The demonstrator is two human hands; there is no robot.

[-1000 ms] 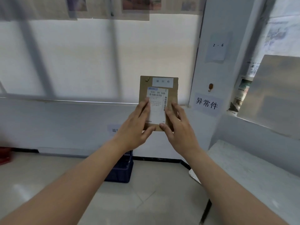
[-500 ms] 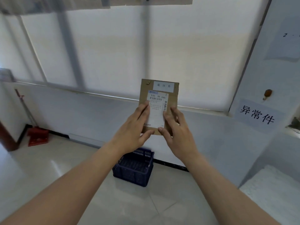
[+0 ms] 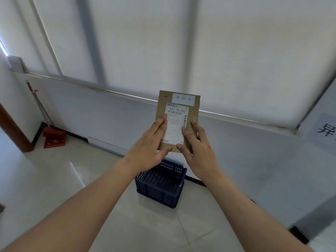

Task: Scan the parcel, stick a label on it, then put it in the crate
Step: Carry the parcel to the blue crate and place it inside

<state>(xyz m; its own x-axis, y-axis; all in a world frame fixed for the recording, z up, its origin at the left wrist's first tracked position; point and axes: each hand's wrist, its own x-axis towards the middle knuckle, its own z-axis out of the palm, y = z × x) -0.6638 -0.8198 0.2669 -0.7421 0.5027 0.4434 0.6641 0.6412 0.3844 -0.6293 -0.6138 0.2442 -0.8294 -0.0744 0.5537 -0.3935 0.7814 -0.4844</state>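
I hold brown parcel point(image 3: 179, 122) upright, chest-high: left hand point(image 3: 148, 148) and right hand point(image 3: 199, 151) pinch its lower edges. View has swung left since a second ago; blue crate point(image 3: 161, 184) now directly below. Labels on, scanning presumably done; drop comes next.

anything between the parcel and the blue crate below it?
Head view: nothing solid. The parcel, held in the left hand and right hand, hangs above the blue crate; only wall shows between.
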